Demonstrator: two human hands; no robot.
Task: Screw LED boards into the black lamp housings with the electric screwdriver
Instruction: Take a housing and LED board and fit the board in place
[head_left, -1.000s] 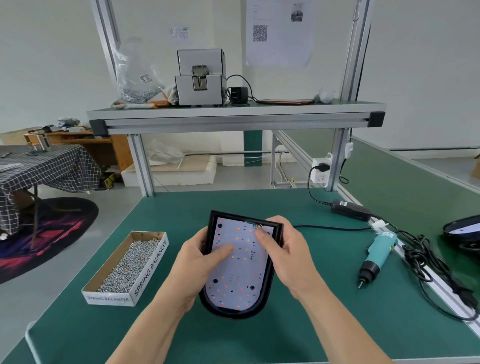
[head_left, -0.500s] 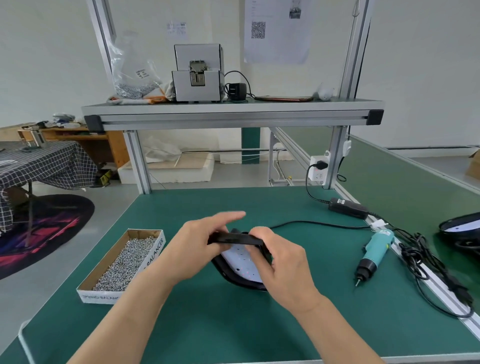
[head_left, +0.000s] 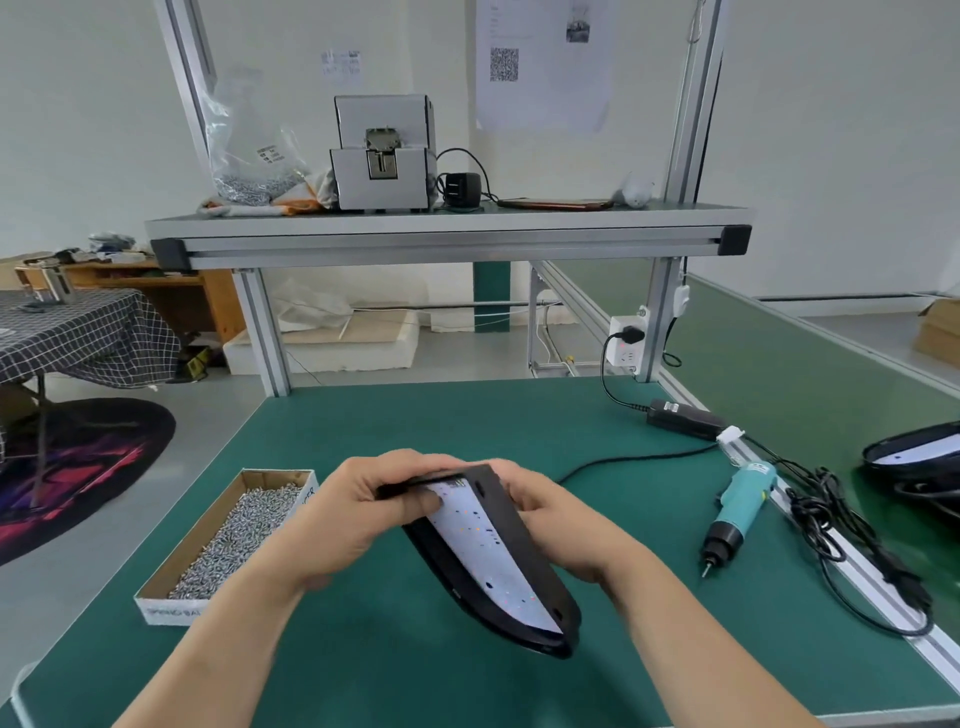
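Lamp housing (head_left: 525, 548), LED board (head_left: 483, 543) inside: frame centre, tilted over the desk (head_left: 415, 670), long axis toward lower right. Left hand (head_left: 356, 514) and right hand (head_left: 566, 535) grip its upper end. Electric screwdriver (head_left: 740, 512) (untouched) lies at frame right, nearer the right hand.

The black housing (head_left: 521, 538) is tilting steeply in the near centre, its white, dotted LED board (head_left: 480, 543) facing left. The teal screwdriver (head_left: 740, 512) is lying well to the right, bit pointing near.

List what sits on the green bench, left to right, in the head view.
box of screws → lamp housing → electric screwdriver → second housing at the right edge
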